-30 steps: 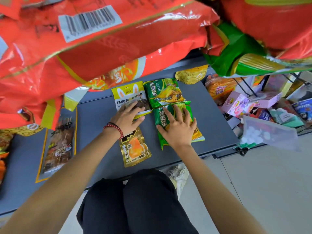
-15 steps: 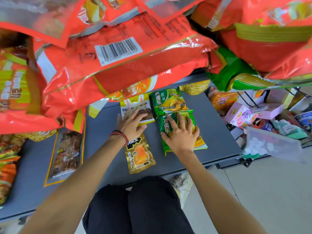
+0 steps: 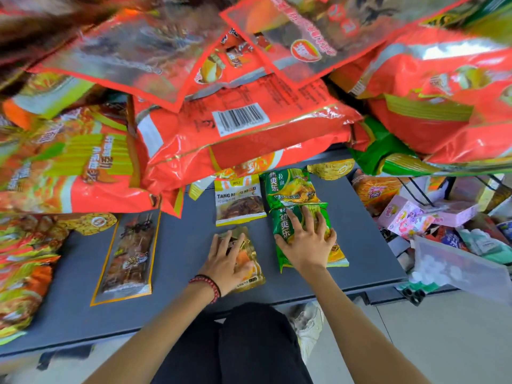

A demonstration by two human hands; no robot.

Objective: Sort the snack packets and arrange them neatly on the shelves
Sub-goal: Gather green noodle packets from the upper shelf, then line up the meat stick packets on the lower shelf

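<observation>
Snack packets: left hand (image 3: pixel 228 260) spread flat on gold pouch (image 3: pixel 249 261), right hand (image 3: pixel 307 241) spread flat on near green noodle packet (image 3: pixel 302 234), likely squaring rows. 2nd green packet (image 3: pixel 289 188) just beyond right fingertips, on grey shelf (image 3: pixel 180 245).

Hidden, cropped and blurred parts of the view

The left hand (image 3: pixel 227 261) covers most of the gold packet (image 3: pixel 250 275), so its print cannot be read; the right hand (image 3: pixel 307 242) hides the middle of the lower green packet (image 3: pixel 285 231). Red bags (image 3: pixel 243 139) overhang the shelf (image 3: pixel 177 245), covering its back and the top of the yellow packet (image 3: pixel 239 200). The upper-left corner is smeared, perhaps by motion. The picture's edges crop the left packets (image 3: pixel 25 273), and the clear bag (image 3: pixel 460 270) is blurred.
</observation>
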